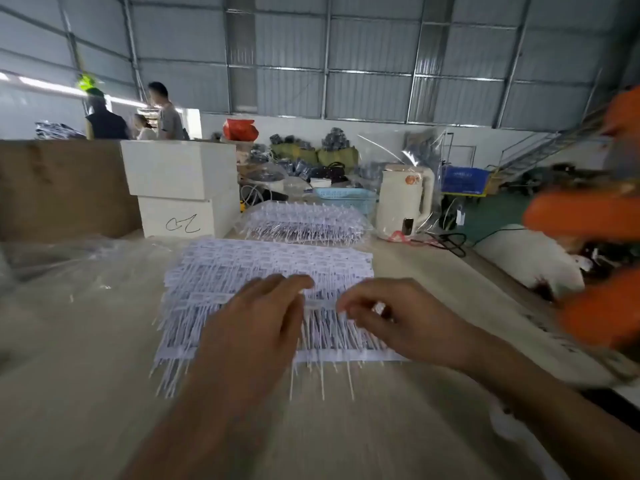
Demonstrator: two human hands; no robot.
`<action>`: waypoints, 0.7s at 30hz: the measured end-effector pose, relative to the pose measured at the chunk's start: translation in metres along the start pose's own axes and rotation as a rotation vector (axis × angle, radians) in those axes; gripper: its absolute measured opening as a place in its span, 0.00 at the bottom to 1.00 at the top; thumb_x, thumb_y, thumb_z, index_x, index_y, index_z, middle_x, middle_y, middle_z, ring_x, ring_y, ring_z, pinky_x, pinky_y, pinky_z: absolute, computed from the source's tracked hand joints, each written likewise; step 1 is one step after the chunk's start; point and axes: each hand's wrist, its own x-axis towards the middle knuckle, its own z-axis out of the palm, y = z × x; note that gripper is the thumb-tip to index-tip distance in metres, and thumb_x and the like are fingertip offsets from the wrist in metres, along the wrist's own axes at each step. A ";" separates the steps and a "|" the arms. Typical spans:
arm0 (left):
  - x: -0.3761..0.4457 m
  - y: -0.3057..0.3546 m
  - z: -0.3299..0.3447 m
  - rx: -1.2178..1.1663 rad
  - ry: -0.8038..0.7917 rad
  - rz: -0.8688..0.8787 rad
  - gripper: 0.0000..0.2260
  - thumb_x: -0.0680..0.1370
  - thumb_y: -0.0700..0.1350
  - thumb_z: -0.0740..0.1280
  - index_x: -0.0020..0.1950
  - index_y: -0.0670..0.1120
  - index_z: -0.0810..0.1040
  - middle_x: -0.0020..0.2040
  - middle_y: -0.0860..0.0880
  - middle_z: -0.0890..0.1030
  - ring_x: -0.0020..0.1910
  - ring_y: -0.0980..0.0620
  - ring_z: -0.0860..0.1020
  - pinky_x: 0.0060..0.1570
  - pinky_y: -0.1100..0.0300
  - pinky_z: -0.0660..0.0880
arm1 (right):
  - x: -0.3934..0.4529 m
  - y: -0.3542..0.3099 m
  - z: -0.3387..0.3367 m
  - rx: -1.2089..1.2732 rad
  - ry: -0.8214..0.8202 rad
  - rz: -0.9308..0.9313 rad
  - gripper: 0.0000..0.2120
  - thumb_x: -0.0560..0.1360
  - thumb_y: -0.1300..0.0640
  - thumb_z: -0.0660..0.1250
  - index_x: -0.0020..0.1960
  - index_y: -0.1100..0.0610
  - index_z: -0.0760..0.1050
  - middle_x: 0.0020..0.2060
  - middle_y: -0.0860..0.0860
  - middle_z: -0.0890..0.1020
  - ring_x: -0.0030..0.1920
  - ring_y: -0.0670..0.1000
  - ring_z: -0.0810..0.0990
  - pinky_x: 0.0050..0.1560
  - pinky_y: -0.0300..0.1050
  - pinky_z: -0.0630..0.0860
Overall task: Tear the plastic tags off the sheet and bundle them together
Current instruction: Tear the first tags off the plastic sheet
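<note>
A stack of white printed tag sheets (249,268) with thin plastic tails lies on the table in front of me. My left hand (258,323) rests palm down on the sheet's near middle, fingers together. My right hand (391,317) is just to its right, fingers curled and pinching a row of tags (320,304) at the sheet's surface. The picture is blurred, so the exact grip is hard to read. Behind the sheet lies a clear bag of more tags (304,221).
Two stacked white boxes (180,188) stand at the back left beside a brown cardboard wall (59,188). A cream kettle (405,202) and blue basket (343,197) are at the back right. A person in orange sleeves (588,258) is close on the right. Crumpled clear plastic (52,254) lies left.
</note>
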 end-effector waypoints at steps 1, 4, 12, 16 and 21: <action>0.014 -0.018 0.019 0.062 -0.033 -0.008 0.11 0.82 0.47 0.60 0.62 0.56 0.76 0.52 0.54 0.82 0.50 0.52 0.80 0.41 0.54 0.80 | 0.017 0.017 0.012 -0.008 0.067 0.086 0.08 0.81 0.55 0.64 0.54 0.46 0.81 0.46 0.38 0.82 0.44 0.40 0.81 0.42 0.28 0.72; 0.031 -0.056 0.067 0.248 -0.422 -0.096 0.17 0.84 0.50 0.58 0.72 0.51 0.71 0.67 0.49 0.77 0.65 0.46 0.75 0.58 0.49 0.75 | 0.046 0.042 0.059 0.110 0.196 0.516 0.10 0.80 0.64 0.63 0.55 0.55 0.81 0.48 0.50 0.82 0.41 0.48 0.80 0.44 0.42 0.75; -0.001 -0.073 0.101 0.240 -0.444 -0.059 0.17 0.79 0.50 0.64 0.65 0.46 0.81 0.61 0.45 0.81 0.58 0.40 0.80 0.56 0.43 0.75 | 0.035 0.054 0.102 -0.133 0.455 0.479 0.12 0.78 0.65 0.64 0.57 0.59 0.83 0.52 0.55 0.81 0.55 0.57 0.77 0.61 0.50 0.74; 0.000 -0.073 0.102 0.222 -0.400 -0.066 0.15 0.79 0.48 0.67 0.66 0.48 0.79 0.59 0.46 0.78 0.59 0.41 0.76 0.57 0.46 0.71 | 0.026 0.061 0.095 -0.283 0.189 0.439 0.16 0.80 0.60 0.63 0.66 0.57 0.80 0.60 0.55 0.78 0.63 0.58 0.73 0.68 0.49 0.68; 0.005 -0.076 0.104 0.110 -0.363 -0.113 0.14 0.79 0.43 0.68 0.65 0.44 0.79 0.57 0.43 0.75 0.57 0.40 0.72 0.56 0.46 0.71 | 0.016 0.073 0.085 -0.362 0.119 0.327 0.17 0.80 0.61 0.65 0.69 0.59 0.77 0.63 0.57 0.77 0.61 0.62 0.73 0.65 0.53 0.72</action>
